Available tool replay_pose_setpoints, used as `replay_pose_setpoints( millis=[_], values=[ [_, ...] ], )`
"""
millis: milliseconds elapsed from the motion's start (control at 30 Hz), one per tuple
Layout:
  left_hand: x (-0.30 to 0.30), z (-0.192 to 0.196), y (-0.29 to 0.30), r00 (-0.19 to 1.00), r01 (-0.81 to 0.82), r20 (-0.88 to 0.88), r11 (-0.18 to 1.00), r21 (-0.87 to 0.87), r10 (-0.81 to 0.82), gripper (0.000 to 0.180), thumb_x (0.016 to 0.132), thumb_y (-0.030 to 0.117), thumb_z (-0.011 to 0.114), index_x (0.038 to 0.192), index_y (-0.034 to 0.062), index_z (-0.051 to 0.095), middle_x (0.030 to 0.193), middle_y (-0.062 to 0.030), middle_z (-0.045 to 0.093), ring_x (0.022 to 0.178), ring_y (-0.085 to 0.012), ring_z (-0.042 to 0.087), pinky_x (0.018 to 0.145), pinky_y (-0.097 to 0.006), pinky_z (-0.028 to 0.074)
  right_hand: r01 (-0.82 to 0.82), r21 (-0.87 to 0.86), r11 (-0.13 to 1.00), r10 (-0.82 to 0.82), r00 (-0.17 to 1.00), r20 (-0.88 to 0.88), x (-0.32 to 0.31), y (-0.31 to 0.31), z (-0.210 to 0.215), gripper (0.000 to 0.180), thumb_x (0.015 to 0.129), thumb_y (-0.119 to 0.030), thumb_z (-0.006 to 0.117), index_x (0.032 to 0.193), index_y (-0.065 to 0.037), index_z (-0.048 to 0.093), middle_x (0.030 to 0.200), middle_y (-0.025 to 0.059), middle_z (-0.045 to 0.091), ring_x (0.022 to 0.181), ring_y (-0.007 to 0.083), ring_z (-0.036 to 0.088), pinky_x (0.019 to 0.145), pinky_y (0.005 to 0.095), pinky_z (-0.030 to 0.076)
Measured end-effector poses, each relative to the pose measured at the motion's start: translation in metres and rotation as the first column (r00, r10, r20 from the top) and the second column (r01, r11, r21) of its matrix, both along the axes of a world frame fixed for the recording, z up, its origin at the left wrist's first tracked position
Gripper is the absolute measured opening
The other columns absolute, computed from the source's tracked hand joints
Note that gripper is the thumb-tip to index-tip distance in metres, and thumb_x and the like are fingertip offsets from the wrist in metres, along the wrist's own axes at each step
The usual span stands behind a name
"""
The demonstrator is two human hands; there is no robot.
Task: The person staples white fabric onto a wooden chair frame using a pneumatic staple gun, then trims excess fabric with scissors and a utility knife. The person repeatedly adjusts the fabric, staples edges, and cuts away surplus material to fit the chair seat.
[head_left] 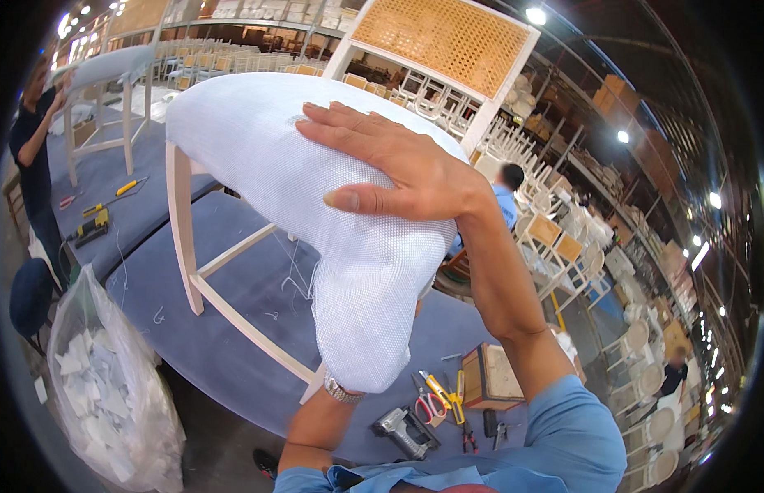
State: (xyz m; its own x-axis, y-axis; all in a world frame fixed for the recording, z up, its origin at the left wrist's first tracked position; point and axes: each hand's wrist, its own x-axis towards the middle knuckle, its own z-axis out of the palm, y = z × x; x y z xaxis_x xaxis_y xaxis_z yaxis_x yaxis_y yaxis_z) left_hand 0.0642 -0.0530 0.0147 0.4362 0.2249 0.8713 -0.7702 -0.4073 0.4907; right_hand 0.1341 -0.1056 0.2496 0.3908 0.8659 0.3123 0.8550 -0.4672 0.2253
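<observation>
A chair seat covered in pale blue-white woven fabric (259, 123) fills the middle of the view. Flat on top of it lies my right hand (398, 168), fingers stretched out and thumb apart. The fabric's loose near side hangs down over my left hand, hiding its fingers; my left forearm (312, 423) and a metal wristwatch (342, 389) show just below the cloth. Pale wooden legs (183, 230) carry the seat, and a woven cane backrest (444, 41) in a white frame rises behind it. Loose threads (296, 275) dangle from the fabric's edge.
The chair stands on a grey-blue padded table (234, 370). Near me lie a staple gun (405, 433), scissors (430, 404), a yellow cutter (441, 393) and a wooden box (490, 376). At left are a bag of scraps (111, 386), a power drill (92, 228) and another person (37, 156).
</observation>
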Motion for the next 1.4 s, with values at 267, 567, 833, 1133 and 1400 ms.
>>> replay_pose_setpoints(
  millis=[267, 567, 833, 1133, 1400],
  values=[
    [-0.002, -0.006, 0.006, 0.995, 0.071, -0.054, 0.978, -0.196, -0.083, 0.052, 0.093, 0.022, 0.070, 0.139, 0.0051, 0.053, 0.136, -0.0148, 0.057, 0.127, -0.0345, 0.050, 0.110, -0.046, 0.036, -0.048, 0.077, 0.996, 0.033, 0.981, 0.190, -0.042, -0.011, -0.025, 0.074, 0.089, -0.059, 0.057, 0.140, -0.005, 0.052, 0.153, 0.0157, 0.042, 0.143, 0.0354, 0.037, 0.117, 0.0551, 0.027],
    [0.012, -0.020, 0.012, 0.999, -0.008, -0.046, 0.929, -0.371, -0.010, 0.047, 0.094, 0.016, 0.069, 0.137, 0.0059, 0.055, 0.134, -0.0102, 0.060, 0.124, -0.0292, 0.054, 0.109, -0.041, 0.039, -0.375, 0.559, 0.740, 0.407, 0.910, 0.072, -0.041, -0.039, -0.046, 0.045, 0.099, -0.038, 0.053, 0.122, -0.002, 0.067, 0.133, 0.0145, 0.063, 0.133, 0.0318, 0.052, 0.113, 0.0474, 0.037],
    [-0.007, 0.009, -0.010, 0.966, 0.071, -0.197, 0.903, -0.424, -0.169, 0.055, 0.097, 0.019, 0.066, 0.145, 0.0023, 0.045, 0.143, -0.0144, 0.051, 0.130, -0.0289, 0.049, 0.113, -0.040, 0.034, -0.039, 0.936, 0.351, -0.121, 0.989, 0.087, 0.008, -0.067, -0.089, 0.059, 0.105, -0.041, 0.027, 0.130, -0.002, 0.064, 0.135, 0.0210, 0.060, 0.139, 0.0331, 0.044, 0.118, 0.0488, 0.021],
    [-0.010, -0.012, -0.005, 0.897, 0.162, -0.278, 0.839, -0.519, -0.345, 0.054, 0.098, 0.022, 0.063, 0.144, 0.0016, 0.044, 0.143, -0.0159, 0.050, 0.130, -0.0294, 0.048, 0.113, -0.041, 0.034, 0.186, 0.475, 0.860, -0.223, 0.975, 0.022, -0.034, -0.053, -0.051, 0.064, 0.100, -0.055, 0.037, 0.147, -0.012, 0.049, 0.154, 0.0176, 0.041, 0.145, 0.0346, 0.035, 0.118, 0.0555, 0.019],
    [-0.003, -0.012, -0.014, 0.921, 0.176, -0.216, 0.842, -0.511, -0.324, 0.049, 0.098, 0.019, 0.062, 0.141, 0.0004, 0.046, 0.140, -0.0163, 0.052, 0.127, -0.0293, 0.050, 0.110, -0.041, 0.036, 0.071, 0.062, 0.996, -0.063, 0.991, -0.120, 0.023, 0.015, 0.002, 0.090, 0.080, -0.079, 0.055, 0.150, -0.021, 0.046, 0.159, 0.0163, 0.034, 0.145, 0.0379, 0.032, 0.120, 0.0479, 0.026]
  ],
)
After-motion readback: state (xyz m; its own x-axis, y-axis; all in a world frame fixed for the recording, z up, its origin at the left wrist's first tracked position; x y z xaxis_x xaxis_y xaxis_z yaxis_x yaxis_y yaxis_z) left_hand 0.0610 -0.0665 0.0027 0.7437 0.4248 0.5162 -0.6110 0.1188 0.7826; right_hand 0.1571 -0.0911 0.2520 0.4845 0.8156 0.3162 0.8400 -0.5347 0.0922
